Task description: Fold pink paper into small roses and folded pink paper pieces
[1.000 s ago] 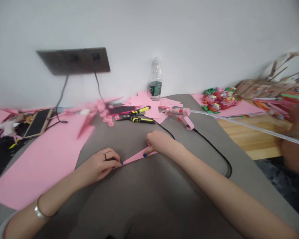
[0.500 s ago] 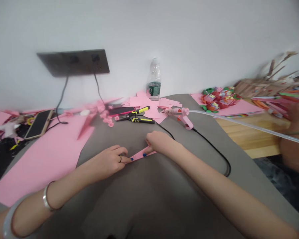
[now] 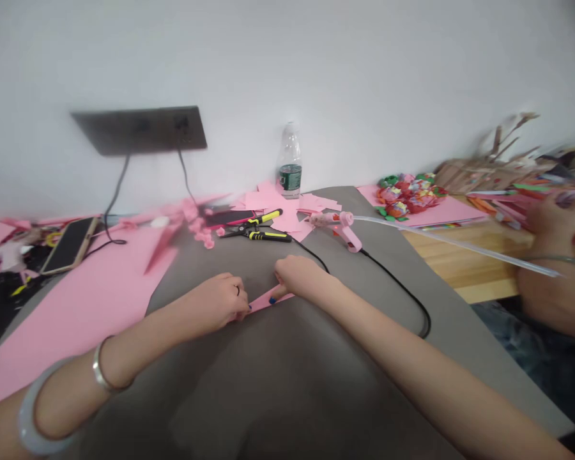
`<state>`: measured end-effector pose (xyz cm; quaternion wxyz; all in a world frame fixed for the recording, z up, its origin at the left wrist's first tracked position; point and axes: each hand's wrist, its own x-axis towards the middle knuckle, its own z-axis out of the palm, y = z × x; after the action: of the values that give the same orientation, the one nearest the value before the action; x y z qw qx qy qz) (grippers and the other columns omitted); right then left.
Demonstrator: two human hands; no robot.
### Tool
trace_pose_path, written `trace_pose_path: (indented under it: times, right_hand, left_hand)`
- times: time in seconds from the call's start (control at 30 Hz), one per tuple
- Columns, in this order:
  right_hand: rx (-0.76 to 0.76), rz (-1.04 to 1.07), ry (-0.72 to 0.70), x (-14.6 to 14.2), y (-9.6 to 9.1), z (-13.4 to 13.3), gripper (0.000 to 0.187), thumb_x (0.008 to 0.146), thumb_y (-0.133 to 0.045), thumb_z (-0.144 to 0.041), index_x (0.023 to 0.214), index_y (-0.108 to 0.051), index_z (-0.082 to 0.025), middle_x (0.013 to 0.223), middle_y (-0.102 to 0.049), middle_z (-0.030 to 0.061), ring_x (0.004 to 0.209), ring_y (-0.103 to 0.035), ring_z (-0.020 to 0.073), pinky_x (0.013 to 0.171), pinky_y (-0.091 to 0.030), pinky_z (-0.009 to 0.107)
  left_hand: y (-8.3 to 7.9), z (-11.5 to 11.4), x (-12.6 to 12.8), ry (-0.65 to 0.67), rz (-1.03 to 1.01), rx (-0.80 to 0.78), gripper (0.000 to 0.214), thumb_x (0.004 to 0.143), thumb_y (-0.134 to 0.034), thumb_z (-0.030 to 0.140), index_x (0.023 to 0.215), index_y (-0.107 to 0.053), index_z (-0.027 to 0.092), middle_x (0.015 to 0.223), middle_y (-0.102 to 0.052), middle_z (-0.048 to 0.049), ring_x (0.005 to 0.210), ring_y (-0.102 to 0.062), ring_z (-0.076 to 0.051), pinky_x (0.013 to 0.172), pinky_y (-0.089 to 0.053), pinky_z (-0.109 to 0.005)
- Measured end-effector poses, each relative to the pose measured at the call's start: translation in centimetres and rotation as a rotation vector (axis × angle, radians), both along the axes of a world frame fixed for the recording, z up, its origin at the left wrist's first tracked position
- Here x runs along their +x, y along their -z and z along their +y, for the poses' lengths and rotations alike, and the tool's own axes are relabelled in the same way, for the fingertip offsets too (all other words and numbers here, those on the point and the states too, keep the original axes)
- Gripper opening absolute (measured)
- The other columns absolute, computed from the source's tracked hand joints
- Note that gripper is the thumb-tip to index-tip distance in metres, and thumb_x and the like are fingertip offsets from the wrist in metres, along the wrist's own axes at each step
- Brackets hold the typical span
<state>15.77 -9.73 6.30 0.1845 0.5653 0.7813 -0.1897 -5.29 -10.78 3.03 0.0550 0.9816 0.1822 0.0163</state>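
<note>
On the gray mat (image 3: 268, 383), our left hand (image 3: 213, 300) and right hand (image 3: 299, 276) pinch a pink paper strip (image 3: 268, 300) at both ends, holding it flat.

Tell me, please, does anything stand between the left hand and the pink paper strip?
Nothing visible does: the left hand touches one end of the pink paper strip, and the right hand holds the other end.

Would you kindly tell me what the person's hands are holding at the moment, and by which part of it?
They are holding a narrow strip of pink paper by its two ends: the left hand has one end and the right hand the other.
</note>
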Motion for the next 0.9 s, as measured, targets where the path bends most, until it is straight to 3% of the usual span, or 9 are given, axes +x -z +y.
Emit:
trace_pose_path:
  times: [0.17,0.4,0.5,0.67,0.77,0.9]
  right_hand:
    - [0.008,0.023,0.011,0.2,0.1,0.0,0.047,0.078,-0.082,-0.046,0.109,-0.074,-0.013,0.102,-0.075,0.0182,0.103,-0.071,0.0322,0.076,-0.052,0.031]
    - [0.018,0.058,0.018,0.5,0.8,0.4,0.044,0.077,-0.082,-0.045,0.105,-0.075,-0.012,0.094,-0.075,0.0179,0.093,-0.072,0.0314,0.071,-0.050,0.031]
    - [0.028,0.086,0.014,1.0,1.1,0.3,0.035,0.078,-0.081,-0.043,0.097,-0.076,-0.014,0.090,-0.075,0.0148,0.089,-0.072,0.0285,0.065,-0.046,0.028]
    - [0.061,0.154,0.002,1.9,1.8,0.0,0.020,0.082,-0.078,-0.036,0.088,-0.074,-0.018,0.090,-0.075,0.0096,0.087,-0.070,0.0237,0.057,-0.036,0.026]
    - [0.081,0.190,0.007,2.2,2.1,-0.1,0.018,0.081,-0.079,-0.034,0.085,-0.072,-0.019,0.088,-0.075,0.0077,0.084,-0.069,0.0217,0.056,-0.033,0.026]
    - [0.119,0.246,0.016,2.5,2.9,-0.3,0.015,0.080,-0.079,-0.031,0.079,-0.069,-0.020,0.081,-0.072,0.0045,0.079,-0.066,0.0188,0.056,-0.030,0.025]
  left_hand:
    - [-0.1,-1.3,1.0,-0.180,0.023,0.000,0.030,0.091,-0.049,0.003,0.104,-0.070,0.020,0.085,-0.070,-0.0047,0.078,-0.061,-0.020,0.067,-0.046,-0.031]
    - [1.2,-4.7,3.0,-0.223,0.188,0.247,0.028,0.086,-0.053,0.000,0.103,-0.072,0.011,0.094,-0.069,-0.0109,0.083,-0.061,-0.025,0.068,-0.050,-0.036]
    - [1.1,-5.2,4.0,-0.223,0.247,0.269,0.027,0.084,-0.054,-0.001,0.102,-0.073,0.008,0.096,-0.069,-0.0142,0.086,-0.062,-0.026,0.070,-0.052,-0.036]
    - [0.3,-4.4,4.7,-0.310,0.266,0.106,0.024,0.086,-0.054,0.000,0.092,-0.072,0.014,0.095,-0.068,-0.0113,0.091,-0.063,-0.027,0.073,-0.053,-0.038]
    - [-0.1,-3.8,4.2,-0.382,0.169,-0.042,0.026,0.088,-0.050,-0.001,0.092,-0.070,0.017,0.104,-0.067,-0.0098,0.095,-0.062,-0.025,0.078,-0.050,-0.037]
    - [0.0,-2.5,4.0,-0.637,-0.047,-0.397,0.017,0.089,-0.054,0.004,0.093,-0.063,0.018,0.099,-0.068,-0.0047,0.088,-0.063,-0.018,0.076,-0.046,-0.028]
